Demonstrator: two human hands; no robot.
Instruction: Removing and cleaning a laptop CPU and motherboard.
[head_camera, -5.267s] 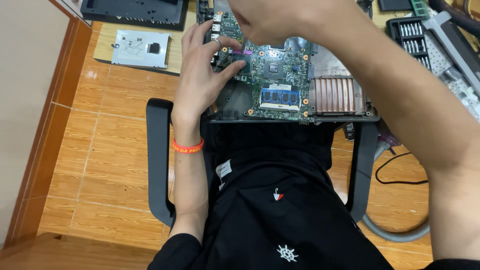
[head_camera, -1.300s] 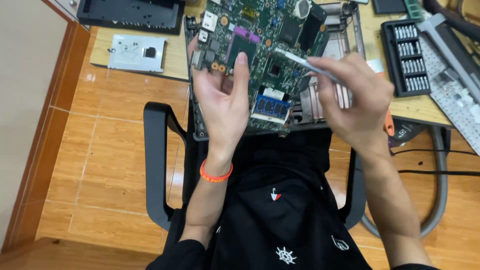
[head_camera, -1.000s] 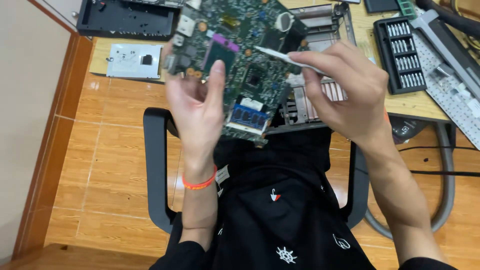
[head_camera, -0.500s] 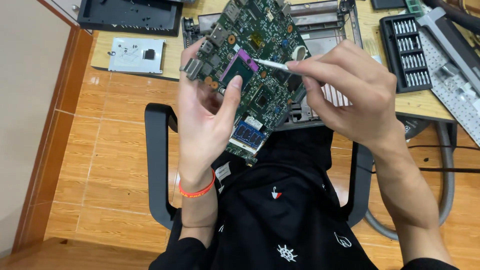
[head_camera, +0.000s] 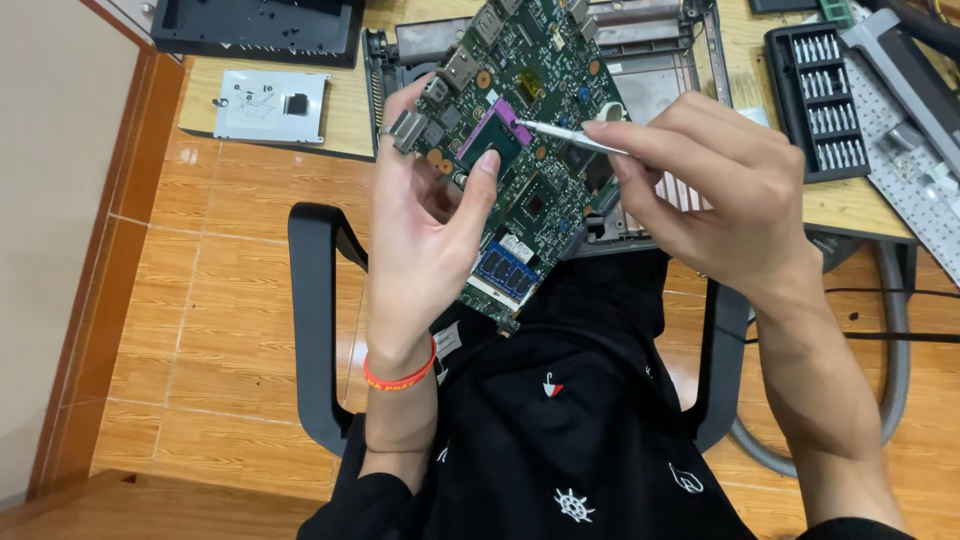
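While the left hand (head_camera: 420, 240) clasps the circuit board (head_camera: 530, 150), the right hand (head_camera: 720, 190) pinches a screwdriver (head_camera: 565, 137) against it.

This is an electronics repair workshop. A bit set (head_camera: 822, 100), a loose keyboard (head_camera: 915, 150) and an opened laptop shell (head_camera: 650, 60) crowd the wooden desk (head_camera: 350, 125). A bare circuit board (head_camera: 520, 160) is held above it over a tiled floor (head_camera: 200, 330).

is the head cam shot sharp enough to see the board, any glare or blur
Head view: even, soft light; circuit board and both hands, left hand and right hand, are sharp, no motion blur; slight sheen on the metal tool; faint wide-angle bending at the edges.
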